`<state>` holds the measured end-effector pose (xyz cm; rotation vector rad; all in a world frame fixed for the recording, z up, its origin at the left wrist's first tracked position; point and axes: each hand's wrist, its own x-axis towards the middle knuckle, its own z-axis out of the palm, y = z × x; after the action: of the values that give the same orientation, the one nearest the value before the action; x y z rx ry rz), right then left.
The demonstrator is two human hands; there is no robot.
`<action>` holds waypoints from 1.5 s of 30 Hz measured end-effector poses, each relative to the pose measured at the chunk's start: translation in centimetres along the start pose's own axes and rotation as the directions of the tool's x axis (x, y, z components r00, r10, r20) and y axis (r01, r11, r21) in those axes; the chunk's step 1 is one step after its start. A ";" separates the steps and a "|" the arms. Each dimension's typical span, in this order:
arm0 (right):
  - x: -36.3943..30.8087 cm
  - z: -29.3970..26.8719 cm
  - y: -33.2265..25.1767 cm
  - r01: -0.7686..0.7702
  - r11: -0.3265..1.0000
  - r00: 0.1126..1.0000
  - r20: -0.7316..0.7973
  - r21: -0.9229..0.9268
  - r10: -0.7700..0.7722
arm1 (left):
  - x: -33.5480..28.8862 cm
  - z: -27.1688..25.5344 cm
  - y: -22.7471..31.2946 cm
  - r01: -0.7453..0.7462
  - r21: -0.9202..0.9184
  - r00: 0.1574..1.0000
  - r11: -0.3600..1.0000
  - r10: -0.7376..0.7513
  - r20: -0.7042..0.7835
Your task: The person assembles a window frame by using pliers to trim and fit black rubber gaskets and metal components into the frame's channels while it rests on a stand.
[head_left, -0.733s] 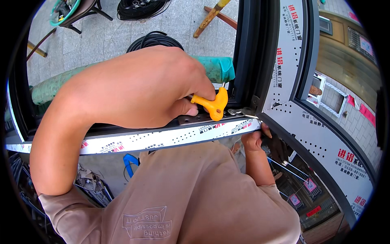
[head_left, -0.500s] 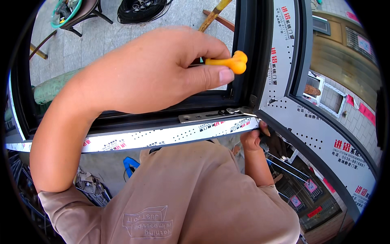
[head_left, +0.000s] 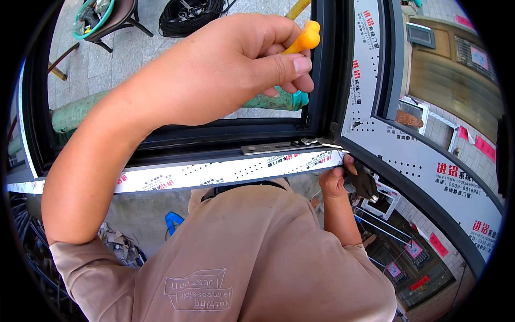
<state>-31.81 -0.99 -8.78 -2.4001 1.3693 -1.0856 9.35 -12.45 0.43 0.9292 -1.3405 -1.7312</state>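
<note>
My left hand (head_left: 225,78) is raised over the dark window frame (head_left: 182,140), thumb and forefinger pinching a yellow-handled tool (head_left: 307,41) with a rounded, two-lobed end. The rest of this tool is hidden by the hand. Below it, a metal window hinge (head_left: 273,147) with round pivots lies along the bottom rail, close to the corner. My right hand (head_left: 335,181) is beneath that corner with its fingers curled round a dark tool (head_left: 367,185) with a shiny tip; its exact kind is unclear. White printed film (head_left: 230,172) covers the rail's near face.
A film-covered sash (head_left: 402,140) stands out to the right from the corner. Beyond the frame are a green wrapped roll (head_left: 80,110), a black cable coil (head_left: 188,21) with scissors on it, and a chair (head_left: 120,19) bearing a teal basin. Scraps (head_left: 119,244) lie below left.
My left hand has risen and moved away from the hinge, tilting the yellow-handled tool upward; its lower fingers now show. The dark tool by my right hand has turned slightly and shows more.
</note>
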 end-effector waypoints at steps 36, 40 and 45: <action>1.6 0.6 -0.5 0.055 0.994 0.997 -0.063 0.092 -0.050 | -0.7 0.6 1.5 0.016 0.551 0.944 0.835 -0.193 0.266; 1.7 0.3 -0.6 0.081 0.997 0.996 -0.029 0.005 -0.080 | -0.7 0.6 1.5 -0.003 0.555 0.949 0.832 -0.173 0.264; 1.2 0.1 -0.3 0.078 0.996 0.997 -0.016 -0.034 -0.079 | -0.7 0.6 1.7 -0.003 0.560 0.947 0.829 -0.177 0.268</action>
<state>-31.19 -1.85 -8.10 -2.4938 1.3187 -1.1134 9.34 -11.88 2.28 1.0676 -2.1174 -1.6233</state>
